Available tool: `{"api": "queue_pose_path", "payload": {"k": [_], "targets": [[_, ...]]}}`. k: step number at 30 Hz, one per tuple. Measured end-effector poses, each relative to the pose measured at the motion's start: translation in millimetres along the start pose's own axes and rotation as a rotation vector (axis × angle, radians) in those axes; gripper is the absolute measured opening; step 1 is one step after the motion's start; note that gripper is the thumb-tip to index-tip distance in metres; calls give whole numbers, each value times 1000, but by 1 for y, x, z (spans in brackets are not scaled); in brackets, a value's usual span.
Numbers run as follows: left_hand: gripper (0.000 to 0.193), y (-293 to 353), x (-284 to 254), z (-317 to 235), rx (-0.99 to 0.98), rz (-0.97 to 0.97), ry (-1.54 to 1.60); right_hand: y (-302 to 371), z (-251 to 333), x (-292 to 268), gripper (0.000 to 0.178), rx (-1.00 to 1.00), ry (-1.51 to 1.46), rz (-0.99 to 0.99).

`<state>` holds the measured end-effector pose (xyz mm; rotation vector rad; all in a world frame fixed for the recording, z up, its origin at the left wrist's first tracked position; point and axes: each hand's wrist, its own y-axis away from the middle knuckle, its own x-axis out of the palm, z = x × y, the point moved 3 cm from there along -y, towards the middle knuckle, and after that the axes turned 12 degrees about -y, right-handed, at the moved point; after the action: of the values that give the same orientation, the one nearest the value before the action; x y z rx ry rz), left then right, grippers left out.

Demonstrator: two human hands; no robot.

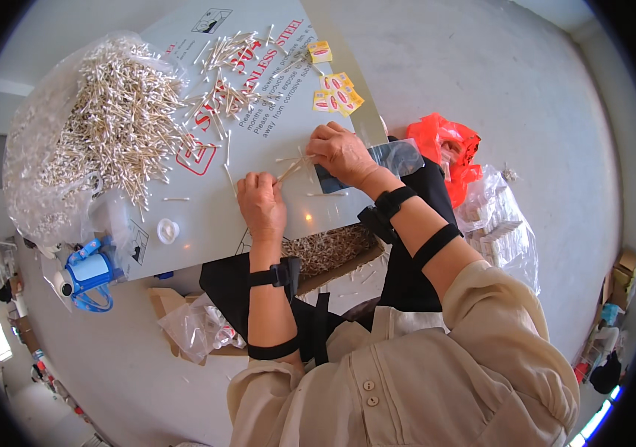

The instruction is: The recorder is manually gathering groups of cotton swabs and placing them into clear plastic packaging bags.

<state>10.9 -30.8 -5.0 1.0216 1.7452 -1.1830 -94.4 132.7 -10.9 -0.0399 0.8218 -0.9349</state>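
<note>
A small bunch of cotton swabs (291, 170) spans the gap between my two hands above the metal-topped table (206, 197). My left hand (261, 207) is closed, its curled fingers at the lower left end of the bunch. At the upper right end my right hand (343, 153) is closed too, with fingers and thumb pinching the swabs. Under the right wrist lies a shiny clear plastic bag (401, 158) at the table's right edge. A few loose swabs lie around my hands. Farther off, more scattered swabs (223, 97) cover part of the tabletop.
A large clear bag spills a heap of cotton swabs (121, 104) at the left. Small yellow cards (339, 95) lie at the far right. A white cap (167, 230) and blue jug (88, 274) stand left. Below are a swab-filled box (333, 253) and a red bag (441, 141).
</note>
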Motion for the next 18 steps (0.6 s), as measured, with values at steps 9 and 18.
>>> {"api": "queue_pose_path", "payload": {"k": [9, 18], "targets": [[17, -6, -8, 41, -101, 39, -91, 19, -6, -9, 9, 13, -8, -64], [11, -42, 12, -14, 169, 169, 89, 31, 12, -4, 14, 71, -21, 20]]}}
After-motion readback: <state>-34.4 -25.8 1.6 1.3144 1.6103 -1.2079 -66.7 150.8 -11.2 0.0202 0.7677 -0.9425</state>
